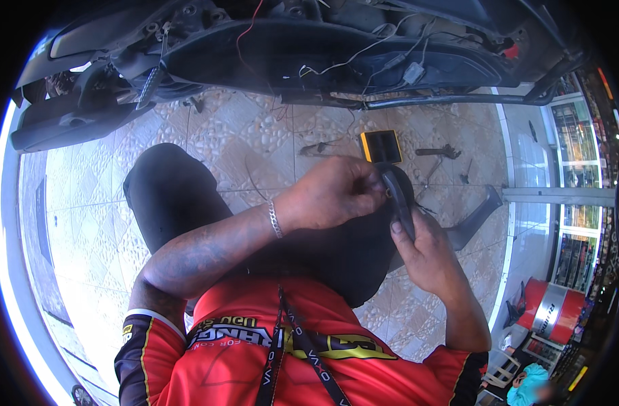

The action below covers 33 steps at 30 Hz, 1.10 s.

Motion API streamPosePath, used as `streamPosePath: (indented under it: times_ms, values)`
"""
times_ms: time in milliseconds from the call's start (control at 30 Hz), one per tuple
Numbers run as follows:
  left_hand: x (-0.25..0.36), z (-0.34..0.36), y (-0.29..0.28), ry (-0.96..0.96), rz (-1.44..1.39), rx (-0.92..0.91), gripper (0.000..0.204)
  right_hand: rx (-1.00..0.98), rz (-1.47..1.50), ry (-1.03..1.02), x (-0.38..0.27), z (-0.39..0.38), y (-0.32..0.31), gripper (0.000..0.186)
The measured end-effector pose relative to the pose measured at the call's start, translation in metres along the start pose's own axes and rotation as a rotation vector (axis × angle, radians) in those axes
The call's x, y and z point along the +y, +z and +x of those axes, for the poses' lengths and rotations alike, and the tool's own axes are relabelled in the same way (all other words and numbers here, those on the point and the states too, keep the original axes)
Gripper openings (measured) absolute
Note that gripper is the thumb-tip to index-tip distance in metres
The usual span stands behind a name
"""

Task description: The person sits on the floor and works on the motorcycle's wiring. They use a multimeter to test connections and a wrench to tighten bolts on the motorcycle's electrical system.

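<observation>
Seated on a tiled floor, a person in a red jersey works a narrow dark plastic part [399, 203] over the knee. The right hand [428, 254] grips its lower end, thumb pressed up along it; the left hand [333, 193] pinches closed at its upper end, seemingly fitting or loosening something small there. Next, a steady hold and fine fingertip work seem called for. Beyond lie a yellow-rimmed tool [381, 146], scattered hand tools [436, 151] and a stripped scooter body [323, 51] trailing loose wires.

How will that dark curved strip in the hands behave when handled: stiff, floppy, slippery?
The dark curved strip probably holds its shape: it keeps its bend unsupported above the right hand. Likely light, since the left hand pinches it with fingertips. It looks smooth, so possibly slippery.
</observation>
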<state>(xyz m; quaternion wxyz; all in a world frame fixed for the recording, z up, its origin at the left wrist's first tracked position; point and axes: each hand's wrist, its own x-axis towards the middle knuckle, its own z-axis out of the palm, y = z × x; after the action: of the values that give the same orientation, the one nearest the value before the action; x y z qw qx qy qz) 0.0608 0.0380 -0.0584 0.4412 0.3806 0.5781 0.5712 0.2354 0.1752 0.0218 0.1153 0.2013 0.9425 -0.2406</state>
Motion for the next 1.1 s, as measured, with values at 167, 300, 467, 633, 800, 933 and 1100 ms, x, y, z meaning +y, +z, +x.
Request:
streamPosePath:
  times_ms: [167,300,467,633,800,933,1100]
  values:
    - [-0.004,0.002,0.004,0.042,-0.017,-0.018,0.011,-0.056,0.178,0.259,0.002,-0.008,0.007,0.054]
    - [-0.006,0.003,0.004,0.048,0.023,-0.013,0.011,-0.027,0.486,0.351,0.008,-0.011,0.019,0.058]
    - [-0.01,0.0,0.004,0.013,0.044,-0.023,0.012,0.134,0.388,0.211,0.014,-0.004,0.048,0.052]
    - [-0.01,0.0,0.003,0.041,0.057,-0.013,0.011,0.161,0.382,0.151,0.024,0.004,0.057,0.053]
    - [-0.003,0.006,0.004,-0.025,0.014,-0.022,0.013,0.211,0.382,0.088,0.034,0.013,0.059,0.048]
    - [0.006,0.006,0.002,-0.011,0.038,-0.044,0.016,0.257,0.441,-0.047,0.042,0.02,0.063,0.031]
    - [0.015,0.005,0.004,0.046,0.132,-0.023,0.015,0.305,0.471,-0.153,0.049,0.027,0.066,0.022]
